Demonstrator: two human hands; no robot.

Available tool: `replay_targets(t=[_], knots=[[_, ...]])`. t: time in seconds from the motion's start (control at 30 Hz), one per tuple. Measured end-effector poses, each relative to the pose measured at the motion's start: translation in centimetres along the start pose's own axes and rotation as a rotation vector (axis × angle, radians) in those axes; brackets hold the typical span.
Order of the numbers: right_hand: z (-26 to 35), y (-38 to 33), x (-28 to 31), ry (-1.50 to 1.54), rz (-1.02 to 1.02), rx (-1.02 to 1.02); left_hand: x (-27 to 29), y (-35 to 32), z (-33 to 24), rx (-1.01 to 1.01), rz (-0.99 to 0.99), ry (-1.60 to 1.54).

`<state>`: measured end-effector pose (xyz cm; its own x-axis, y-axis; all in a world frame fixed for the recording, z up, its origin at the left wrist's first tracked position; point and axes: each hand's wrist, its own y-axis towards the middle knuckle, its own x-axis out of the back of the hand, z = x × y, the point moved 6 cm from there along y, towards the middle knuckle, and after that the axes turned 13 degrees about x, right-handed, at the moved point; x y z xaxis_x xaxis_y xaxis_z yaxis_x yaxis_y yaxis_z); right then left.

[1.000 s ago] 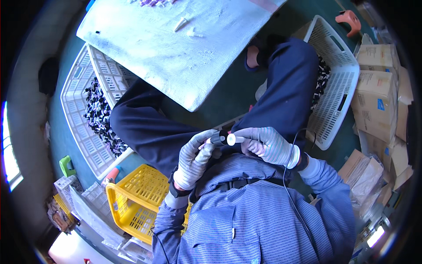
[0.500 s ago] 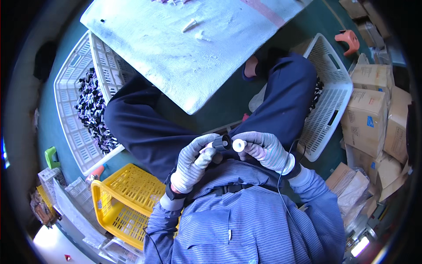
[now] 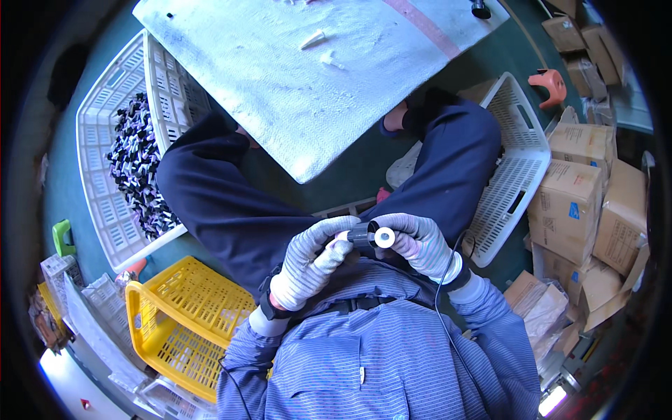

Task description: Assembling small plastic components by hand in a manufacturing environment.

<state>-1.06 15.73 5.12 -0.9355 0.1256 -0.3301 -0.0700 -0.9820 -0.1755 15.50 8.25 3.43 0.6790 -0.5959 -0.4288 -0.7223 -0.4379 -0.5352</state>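
My left hand (image 3: 308, 260), in a striped white work glove, is closed round a black cylindrical cap (image 3: 361, 235) with a white part at its left end. Facing it, my right hand (image 3: 421, 245), gloved the same way, pinches a small white round piece (image 3: 384, 237) with a hole in its middle. The white piece sits right at the cap's open end; whether it has gone inside I cannot tell. Both hands are held together in front of my waist, above my lap.
A white-covered table (image 3: 280, 91) stands ahead, bearing small white pieces (image 3: 313, 39). On the left a white crate (image 3: 98, 189) holds many black-and-white parts (image 3: 140, 168), with a yellow basket (image 3: 150, 308) nearer. Another white crate (image 3: 514, 178) and cardboard boxes (image 3: 563, 203) lie right.
My hands have come together, bringing the white piece from a short gap away up to the end of the black cap. The whole view has shifted slightly.
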Motion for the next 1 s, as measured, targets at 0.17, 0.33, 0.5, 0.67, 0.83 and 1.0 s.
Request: replay_targets(t=[0.17,0.33,0.5,0.67,0.83,1.0], knots=[[-0.4,0.1,0.2,-0.021,-0.022,0.001,0.1,0.0,-0.1,-0.004,0.013,-0.04],[-0.5,0.4,0.1,0.009,0.0,0.006,0.5,0.3,-0.1,0.01,0.015,-0.043],[-0.3,0.8,0.3,-0.035,-0.043,-0.063,0.6,0.8,-0.3,0.046,-0.027,-0.065],[-1.4,1.6,1.2,0.02,-0.107,-0.06,1.2,1.6,-0.4,-0.02,-0.1,-0.043],[0.5,4.4,4.3,-0.033,-0.225,0.051,1.7,3.0,-2.3,-0.021,-0.163,-0.066],[2.6,8.7,8.9,-0.035,-0.357,0.042,3.4,5.9,-5.2,-0.029,-0.235,0.013]])
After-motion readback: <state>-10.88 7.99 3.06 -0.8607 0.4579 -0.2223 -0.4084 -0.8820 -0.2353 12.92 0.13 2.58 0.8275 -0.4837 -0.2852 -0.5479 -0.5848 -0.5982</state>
